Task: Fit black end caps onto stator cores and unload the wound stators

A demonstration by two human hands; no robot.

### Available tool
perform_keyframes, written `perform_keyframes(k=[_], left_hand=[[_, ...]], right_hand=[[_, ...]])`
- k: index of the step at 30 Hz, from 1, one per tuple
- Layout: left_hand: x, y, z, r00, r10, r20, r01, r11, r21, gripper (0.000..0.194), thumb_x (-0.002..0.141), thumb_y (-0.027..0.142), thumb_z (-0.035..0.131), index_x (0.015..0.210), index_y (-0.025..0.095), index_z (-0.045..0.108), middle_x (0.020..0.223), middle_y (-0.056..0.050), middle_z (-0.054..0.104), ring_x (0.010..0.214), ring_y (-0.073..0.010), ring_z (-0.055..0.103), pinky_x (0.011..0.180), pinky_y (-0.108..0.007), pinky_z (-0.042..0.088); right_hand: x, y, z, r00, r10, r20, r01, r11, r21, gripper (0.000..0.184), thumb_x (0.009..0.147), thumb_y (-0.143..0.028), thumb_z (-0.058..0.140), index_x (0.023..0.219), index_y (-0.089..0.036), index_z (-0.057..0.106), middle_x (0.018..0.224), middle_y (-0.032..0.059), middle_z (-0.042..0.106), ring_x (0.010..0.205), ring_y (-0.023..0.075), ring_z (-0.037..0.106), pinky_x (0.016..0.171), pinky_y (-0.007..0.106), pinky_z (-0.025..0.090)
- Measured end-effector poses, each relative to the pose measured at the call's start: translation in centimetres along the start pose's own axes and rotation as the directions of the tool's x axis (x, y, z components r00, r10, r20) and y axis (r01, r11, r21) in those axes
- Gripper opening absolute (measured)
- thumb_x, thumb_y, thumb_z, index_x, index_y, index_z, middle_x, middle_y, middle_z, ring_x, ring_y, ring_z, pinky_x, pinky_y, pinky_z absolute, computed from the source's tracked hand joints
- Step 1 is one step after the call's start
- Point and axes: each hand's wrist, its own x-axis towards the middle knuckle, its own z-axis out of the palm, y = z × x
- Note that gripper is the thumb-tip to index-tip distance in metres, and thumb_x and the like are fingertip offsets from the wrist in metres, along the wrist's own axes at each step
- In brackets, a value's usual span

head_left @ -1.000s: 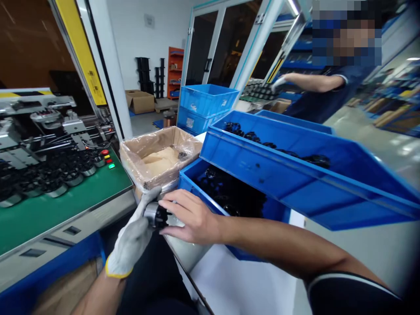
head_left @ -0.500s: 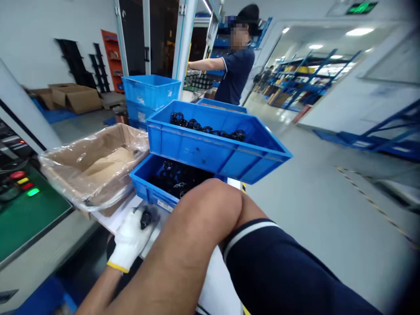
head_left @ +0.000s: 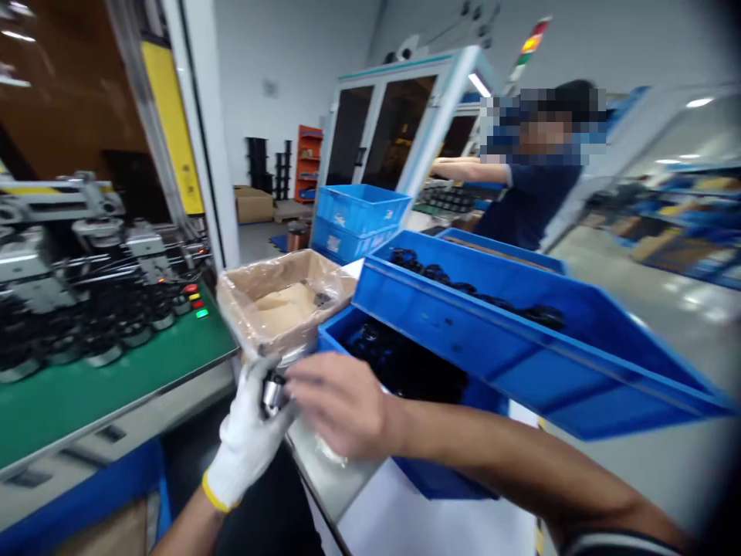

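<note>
My left hand [head_left: 248,432], in a white knit glove with a yellow cuff, is closed around a small silver and black cylindrical part [head_left: 273,392]. My bare right hand [head_left: 347,405] is right beside it, its fingers reaching to the part's right side. Motion smears those fingers, so I cannot tell whether they grip anything. Behind my hands, a lower blue bin [head_left: 333,328] holds a pile of dark parts. A second blue bin [head_left: 492,340] with black ring-like parts [head_left: 457,287] sits above it, partly covering it.
A plastic-lined cardboard box [head_left: 255,316] stands behind my left hand. To the left is a green work surface [head_left: 144,386] with rows of black and silver parts [head_left: 104,351] and machinery. Stacked blue crates [head_left: 362,212] stand farther back. A co-worker [head_left: 532,185] reaches toward a machine.
The view has swung left, bringing the green work surface further into sight. My right hand has come from the lower blue bin to the part in my left hand.
</note>
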Motion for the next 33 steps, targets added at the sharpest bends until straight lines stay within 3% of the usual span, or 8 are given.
perform_keyframes(k=[3, 5, 12, 17, 24, 28, 31, 33], left_hand=[[0.3, 1.6, -3.7, 0.991, -0.008, -0.132, 0.006, 1.0, -0.015, 0.061, 0.074, 0.036, 0.077, 0.13, 0.028, 0.053, 0.126, -0.005, 0.061, 0.113, -0.024, 0.066, 0.093, -0.037, 0.056], [0.1, 2.7, -4.7, 0.986, 0.027, -0.164, -0.028, 1.0, -0.007, 0.057, 0.066, 0.037, 0.084, 0.116, 0.026, 0.059, 0.111, -0.003, 0.063, 0.101, -0.0238, 0.068, 0.085, -0.036, 0.057], [-1.7, 4.1, -4.5, 0.994, 0.061, 0.093, -0.056, 0.997, -0.054, 0.057, 0.061, 0.023, 0.085, 0.114, 0.03, 0.064, 0.133, -0.004, 0.061, 0.11, -0.0262, 0.069, 0.087, -0.037, 0.059], [-1.5, 2.9, -5.0, 0.975, 0.218, -0.031, -0.213, 0.897, -0.387, 0.081, 0.044, 0.018, 0.098, 0.117, 0.031, 0.065, 0.124, -0.002, 0.07, 0.111, -0.0246, 0.07, 0.092, -0.031, 0.06], [-0.7, 3.6, -5.7, 0.831, 0.555, -0.034, -0.555, 0.828, -0.08, 0.061, 0.057, 0.027, 0.095, 0.114, 0.028, 0.073, 0.111, -0.005, 0.079, 0.094, -0.0253, 0.076, 0.086, -0.032, 0.062], [-1.5, 2.8, -5.3, 0.905, 0.426, 0.009, -0.414, 0.884, -0.217, 0.062, 0.067, 0.026, 0.087, 0.126, 0.031, 0.068, 0.134, -0.007, 0.069, 0.12, -0.0297, 0.068, 0.102, -0.039, 0.057], [-2.0, 2.4, -4.2, 0.983, 0.163, 0.078, -0.141, 0.962, -0.235, 0.094, 0.058, 0.02, 0.088, 0.144, 0.033, 0.053, 0.159, -0.009, 0.044, 0.142, -0.0352, 0.049, 0.113, -0.046, 0.049], [-2.1, 2.1, -3.3, 0.995, -0.004, 0.097, 0.028, 0.97, -0.242, 0.096, 0.055, 0.019, 0.088, 0.143, 0.032, 0.052, 0.152, -0.009, 0.052, 0.133, -0.0341, 0.057, 0.109, -0.046, 0.052]], right_hand=[[-1.1, 1.7, 1.3, 0.93, 0.366, 0.037, -0.365, 0.906, 0.214, 0.057, 0.079, -0.005, 0.059, 0.135, -0.014, 0.052, 0.128, 0.0185, 0.059, 0.116, 0.0223, 0.063, 0.083, 0.032, 0.062], [-1.9, 1.6, 2.1, 0.905, 0.394, 0.161, -0.425, 0.863, 0.272, 0.071, 0.078, -0.01, 0.066, 0.145, -0.016, 0.042, 0.136, 0.0198, 0.054, 0.121, 0.0241, 0.061, 0.087, 0.034, 0.062], [-2.6, 0.7, 2.5, 0.949, 0.289, 0.128, -0.316, 0.851, 0.419, 0.042, 0.083, -0.02, 0.075, 0.122, -0.016, 0.058, 0.117, 0.0148, 0.065, 0.109, 0.0196, 0.066, 0.093, 0.031, 0.059], [-2.2, 0.7, 1.8, 0.961, 0.256, 0.107, -0.274, 0.826, 0.492, 0.046, 0.083, -0.017, 0.072, 0.126, -0.014, 0.058, 0.116, 0.0159, 0.067, 0.109, 0.0203, 0.067, 0.093, 0.033, 0.059], [-2.5, 0.6, 1.9, 0.951, 0.264, 0.158, -0.308, 0.803, 0.511, 0.032, 0.082, -0.016, 0.07, 0.113, -0.014, 0.062, 0.115, 0.0151, 0.068, 0.105, 0.0201, 0.068, 0.089, 0.03, 0.06], [-2.2, 0.6, 1.7, 0.959, 0.271, 0.082, -0.279, 0.855, 0.438, 0.043, 0.08, -0.013, 0.068, 0.122, -0.015, 0.058, 0.124, 0.017, 0.065, 0.11, 0.0212, 0.067, 0.09, 0.032, 0.06], [-2.3, 0.9, 1.6, 0.969, 0.246, -0.023, -0.228, 0.925, 0.305, 0.05, 0.079, -0.01, 0.066, 0.127, -0.016, 0.056, 0.123, 0.0162, 0.065, 0.112, 0.0218, 0.066, 0.087, 0.032, 0.061], [-2.4, 1.2, 1.7, 0.984, 0.176, -0.036, -0.162, 0.957, 0.238, 0.048, 0.079, -0.014, 0.069, 0.125, -0.015, 0.058, 0.112, 0.0143, 0.066, 0.103, 0.0212, 0.067, 0.081, 0.03, 0.061]])
